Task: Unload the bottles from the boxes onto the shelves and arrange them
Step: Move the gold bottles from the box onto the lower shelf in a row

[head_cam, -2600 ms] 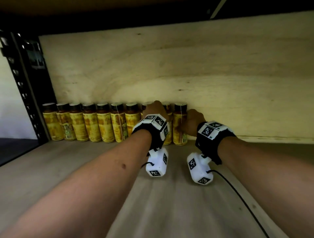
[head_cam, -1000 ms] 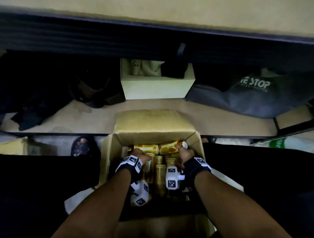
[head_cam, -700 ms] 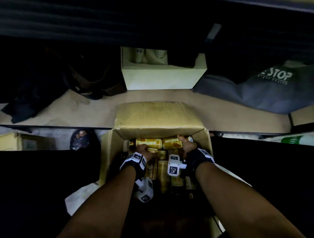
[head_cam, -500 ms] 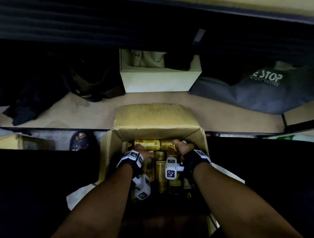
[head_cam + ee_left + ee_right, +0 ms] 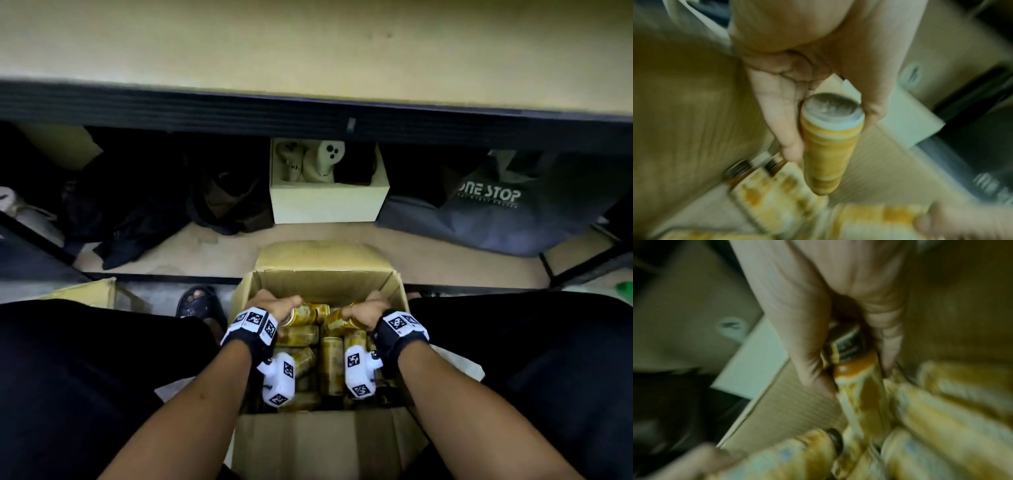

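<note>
An open cardboard box (image 5: pixel 322 282) stands on the floor between my knees, filled with several yellow-labelled bottles (image 5: pixel 330 363) lying on their sides. My left hand (image 5: pixel 274 306) grips one bottle (image 5: pixel 305 313) at the box's far left; in the left wrist view its fingers (image 5: pixel 785 133) and thumb wrap the bottle (image 5: pixel 828 146) near its base. My right hand (image 5: pixel 366 310) grips another bottle (image 5: pixel 337 323) at the far right; the right wrist view shows the fingers (image 5: pixel 809 353) curled round that bottle (image 5: pixel 861 386) at its dark cap.
A low wooden shelf (image 5: pixel 212 253) behind the box holds dark clothes (image 5: pixel 137 219), a cream box (image 5: pixel 329 202) with ghost figures and a grey bag (image 5: pixel 489 212). The empty upper shelf board (image 5: pixel 308 44) spans the top. Another carton (image 5: pixel 89 291) and a sandalled foot (image 5: pixel 197 301) lie left.
I turned from the shelf row of bottles down to the box. Both hands reached in, closed on a bottle each and have lifted them slightly; the view tilted up.
</note>
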Motion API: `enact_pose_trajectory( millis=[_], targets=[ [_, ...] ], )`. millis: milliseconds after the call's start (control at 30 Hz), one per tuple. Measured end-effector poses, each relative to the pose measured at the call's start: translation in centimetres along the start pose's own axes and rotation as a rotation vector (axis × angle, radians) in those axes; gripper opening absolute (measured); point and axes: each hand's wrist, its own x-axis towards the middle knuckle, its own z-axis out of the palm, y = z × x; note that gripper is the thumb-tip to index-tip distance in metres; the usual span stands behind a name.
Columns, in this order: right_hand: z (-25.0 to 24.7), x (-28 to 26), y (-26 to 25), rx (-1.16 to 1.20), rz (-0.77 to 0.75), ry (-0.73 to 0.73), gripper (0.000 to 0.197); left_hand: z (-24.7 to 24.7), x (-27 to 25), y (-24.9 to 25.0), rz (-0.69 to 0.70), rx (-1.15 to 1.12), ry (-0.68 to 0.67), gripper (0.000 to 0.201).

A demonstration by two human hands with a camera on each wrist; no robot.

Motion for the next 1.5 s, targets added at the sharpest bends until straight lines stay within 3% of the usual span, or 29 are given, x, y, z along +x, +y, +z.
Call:
enact_pose_trajectory(
  millis=[100, 200, 367, 467, 533, 667, 867, 1000, 1167, 1500],
  targets=[
    [-1.1, -2.0, -0.7, -0.091, -0.071, -0.020, 0.053, -1.5, -2.6, 0.6, 0.018, -0.185, -0.063, 0.062],
    [-2.3, -3.9, -1.7, -0.104, -0.201, -0.016, 0.060, -3.0, -5.2, 1.2, 0.052, -0.268, -0.218, 0.047],
    [-5.0, -7.1, -4.3, 0.153, -0.429, 0.040, 0.069, -4.7, -9.2, 1.7, 0.303, -0.439, -0.300, 0.024],
    [-7.5, -10.4, -5.6, 0.305, -0.599, 0.021, 0.038, -5.6, -11.0, 2.7, 0.521, -0.555, -0.332, 0.040],
    [-9.6, -13.3, -6.7, 0.353, -0.718, 0.041, 0.032, -6.3, -12.4, 4.3, 0.693, -0.505, -0.253, 0.053],
    [-13.1, -18.8, -9.5, 0.392, -0.932, 0.114, 0.040, -8.6, -17.2, 8.9, 0.994, -0.402, -0.157, 0.067],
    [-18.0, -25.9, -14.1, 0.412, -1.206, 0.241, 0.034, -14.7, -24.2, 16.2, 1.276, -0.211, 0.078, 0.054],
    [-20.9, -27.5, -16.8, 0.368, -1.293, 0.335, 0.033, -18.1, -27.0, 20.4, 1.310, -0.050, 0.284, 0.069],
    [-21.6, -25.1, -19.3, 0.267, -1.228, 0.345, 0.040, -19.2, -26.6, 23.4, 1.233, -0.011, 0.408, 0.086],
    [-24.5, -20.4, -24.0, 0.101, -1.115, 0.357, 0.047, -20.2, -23.8, 28.1, 1.128, 0.105, 0.528, 0.081]
  ],
)
